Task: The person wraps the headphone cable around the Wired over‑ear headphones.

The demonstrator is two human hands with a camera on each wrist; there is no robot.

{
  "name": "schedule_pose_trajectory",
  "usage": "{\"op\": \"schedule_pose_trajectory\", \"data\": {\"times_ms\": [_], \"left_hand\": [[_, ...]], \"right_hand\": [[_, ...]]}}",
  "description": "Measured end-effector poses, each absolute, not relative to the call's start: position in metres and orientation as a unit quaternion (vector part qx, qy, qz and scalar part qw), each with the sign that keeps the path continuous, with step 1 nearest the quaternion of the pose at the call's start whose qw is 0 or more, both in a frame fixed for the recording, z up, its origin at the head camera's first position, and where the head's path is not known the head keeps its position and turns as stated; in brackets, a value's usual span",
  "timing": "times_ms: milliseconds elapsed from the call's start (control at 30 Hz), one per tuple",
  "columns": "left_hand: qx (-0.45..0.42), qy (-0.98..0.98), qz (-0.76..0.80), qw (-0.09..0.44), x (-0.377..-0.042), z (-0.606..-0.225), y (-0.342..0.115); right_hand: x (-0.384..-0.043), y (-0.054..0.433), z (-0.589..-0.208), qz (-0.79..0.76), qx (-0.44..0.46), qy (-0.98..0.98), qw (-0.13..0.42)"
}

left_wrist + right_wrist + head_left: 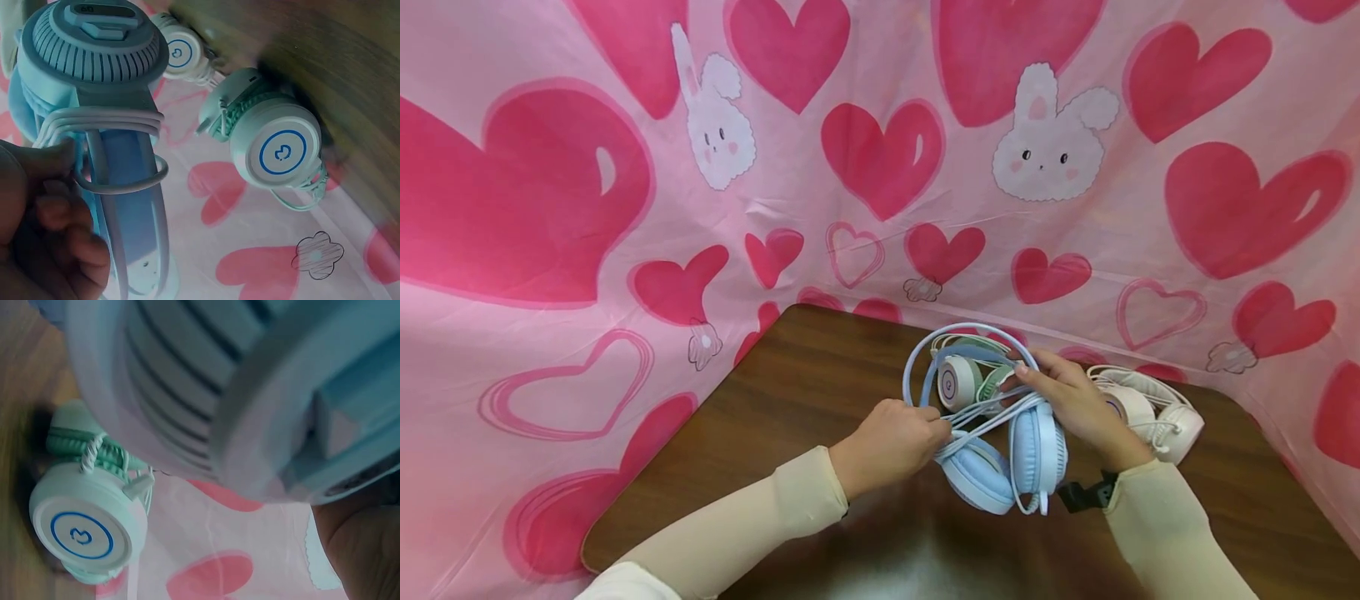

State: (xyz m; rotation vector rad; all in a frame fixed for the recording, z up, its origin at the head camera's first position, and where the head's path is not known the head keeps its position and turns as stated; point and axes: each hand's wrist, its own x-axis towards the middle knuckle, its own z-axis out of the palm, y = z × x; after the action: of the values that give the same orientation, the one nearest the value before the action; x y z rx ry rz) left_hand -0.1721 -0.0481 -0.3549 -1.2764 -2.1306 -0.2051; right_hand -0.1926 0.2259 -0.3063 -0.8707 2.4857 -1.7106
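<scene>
Light-blue over-ear headphones (1037,446) are held up over the table, ear cups toward the person and headband (908,367) toward the back. White cable (119,119) loops several times around the headband just below an ear cup (94,47) in the left wrist view. With curled fingers, my left hand (891,437) pinches the cable loops at the left side. My right hand (1071,400) grips the headphones near the right ear cup, its fingers reaching over the band and cable. In the right wrist view a slotted ear cup (169,387) hides most of that hand (369,544).
Behind the blue pair, green-and-white headphones (951,385) lie on the brown wooden table (760,417). White headphones (1180,429) with a bundled cable lie at the right, beyond my right wrist. A pink cloth (880,275) with hearts and rabbits hangs around the table.
</scene>
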Motion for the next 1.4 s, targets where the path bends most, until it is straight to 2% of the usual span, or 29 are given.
{"op": "schedule_pose_trajectory", "data": {"times_ms": [233,467,733,867,1000,1167,1267,1400], "left_hand": [[-0.460,-0.828,-0.036,0.319,-0.177,-0.358,-0.041],[-0.461,-0.823,-0.080,0.323,-0.190,-0.355,-0.052],[-0.427,-0.835,-0.137,0.318,-0.200,-0.360,-0.060],[-0.414,-0.839,-0.168,0.310,-0.203,-0.365,-0.062],[-0.388,-0.850,-0.246,0.258,-0.206,-0.368,-0.063],[-0.327,-0.842,-0.413,0.119,-0.210,-0.369,-0.063],[-0.289,-0.814,-0.501,0.058,-0.213,-0.370,-0.060],[-0.242,-0.777,-0.580,0.029,-0.218,-0.374,-0.057]], "right_hand": [[-0.194,0.221,-0.311,-0.559,-0.261,0.787,-0.016],[-0.196,0.225,-0.320,-0.638,-0.206,0.740,-0.055],[-0.195,0.221,-0.337,-0.724,-0.145,0.674,-0.035],[-0.195,0.219,-0.343,-0.744,-0.135,0.653,-0.043],[-0.196,0.218,-0.347,-0.748,-0.135,0.647,-0.058],[-0.197,0.215,-0.351,-0.768,-0.135,0.623,-0.061],[-0.198,0.211,-0.354,-0.766,-0.123,0.626,-0.075],[-0.199,0.204,-0.360,-0.763,-0.097,0.632,-0.096]]}}
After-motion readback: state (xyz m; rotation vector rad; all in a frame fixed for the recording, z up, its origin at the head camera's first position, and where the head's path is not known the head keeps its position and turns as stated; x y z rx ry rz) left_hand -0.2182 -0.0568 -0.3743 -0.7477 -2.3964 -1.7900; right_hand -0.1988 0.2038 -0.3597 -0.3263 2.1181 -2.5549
